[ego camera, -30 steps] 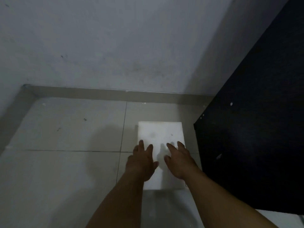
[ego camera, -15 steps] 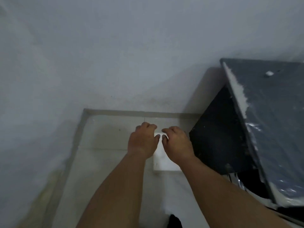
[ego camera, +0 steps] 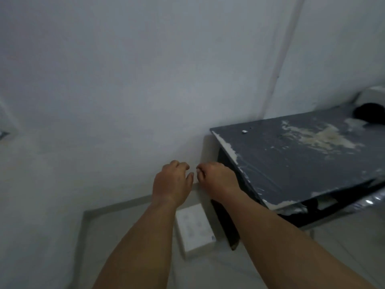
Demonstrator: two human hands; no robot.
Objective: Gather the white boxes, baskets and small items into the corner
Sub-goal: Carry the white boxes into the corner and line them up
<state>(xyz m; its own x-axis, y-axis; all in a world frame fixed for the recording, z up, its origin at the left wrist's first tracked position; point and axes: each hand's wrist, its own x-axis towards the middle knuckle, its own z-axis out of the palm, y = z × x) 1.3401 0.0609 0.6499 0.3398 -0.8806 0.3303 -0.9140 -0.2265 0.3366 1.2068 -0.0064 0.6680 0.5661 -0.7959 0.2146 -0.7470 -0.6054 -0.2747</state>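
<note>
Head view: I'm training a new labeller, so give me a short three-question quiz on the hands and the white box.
1. Which is nearer the dark table: the left hand or the right hand?
2. The white box lies: A in a basket; B on the floor beside the dark table; C on the dark table's top.
3. True or false: one hand grips the white box.
Key: 1 right hand; 2 B; 3 false.
</note>
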